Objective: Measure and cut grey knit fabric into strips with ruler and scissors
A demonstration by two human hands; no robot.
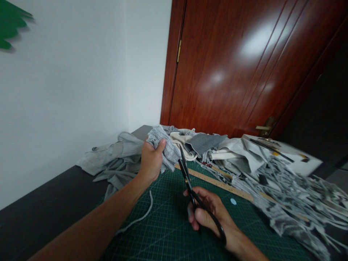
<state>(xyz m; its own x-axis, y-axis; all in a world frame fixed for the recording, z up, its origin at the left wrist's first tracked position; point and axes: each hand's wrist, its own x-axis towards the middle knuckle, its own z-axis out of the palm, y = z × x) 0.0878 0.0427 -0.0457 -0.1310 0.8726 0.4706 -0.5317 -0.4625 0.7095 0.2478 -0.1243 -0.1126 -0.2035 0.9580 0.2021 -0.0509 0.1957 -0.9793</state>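
Observation:
My left hand [152, 159] grips a bunched piece of light grey ribbed fabric [171, 154], thumb on top, raised above the mat. In my right hand [208, 208] is a pair of black scissors [187, 179], its handles around my fingers and its blades slightly apart, pointing up and away. The blade tips are close to the right edge of the fabric; I cannot tell whether they touch it. Beneath both hands lies a green gridded cutting mat [168, 217]. A thin pale cord or strip [144, 215] curves across the mat beside my left forearm.
A wooden ruler [217, 184] lies slantwise on the mat near a small pale disc [233, 201]. Grey cloth [119, 163] is heaped at left, more fabric [206, 143] at the back, and tangled strips [288, 203] at right. A white box [310, 165] and wooden door [217, 79] stand behind.

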